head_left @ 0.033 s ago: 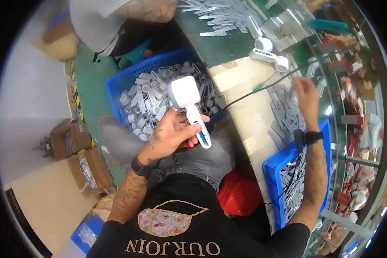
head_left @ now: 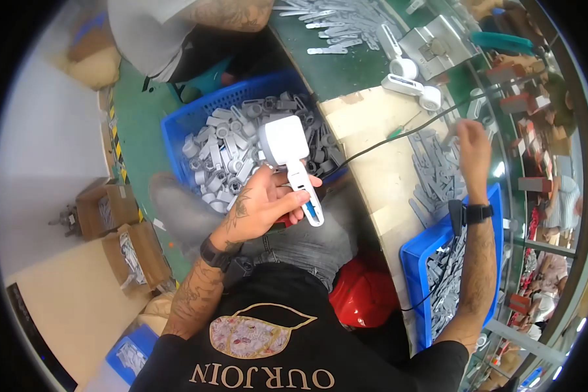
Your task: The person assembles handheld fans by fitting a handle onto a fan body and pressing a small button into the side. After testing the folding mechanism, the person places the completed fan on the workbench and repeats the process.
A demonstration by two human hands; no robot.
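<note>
My left hand (head_left: 261,202) is closed around the slotted handle of a white plastic housing (head_left: 286,140) with a rounded square head. A blue piece shows inside the handle slot, and the housing is over my lap, in front of a blue basket. Over the table at the right, my right hand (head_left: 473,142) has its fingers curled together. They are at the far edge of a pile of flat grey plastic strips (head_left: 431,166). Whatever is between those fingers is hard to make out; a greyish blur shows beside them.
The blue basket (head_left: 176,140) holds many grey-white housings. More grey strips fill a blue tray (head_left: 415,251) under my right forearm. A black cable (head_left: 398,136) crosses the table. Farther off are two white housings (head_left: 402,83), a metal fixture (head_left: 438,47) and another person's arm (head_left: 232,13).
My right hand has shifted slightly to the right beside the strips. The left hand keeps its hold on the white housing, nearly still.
</note>
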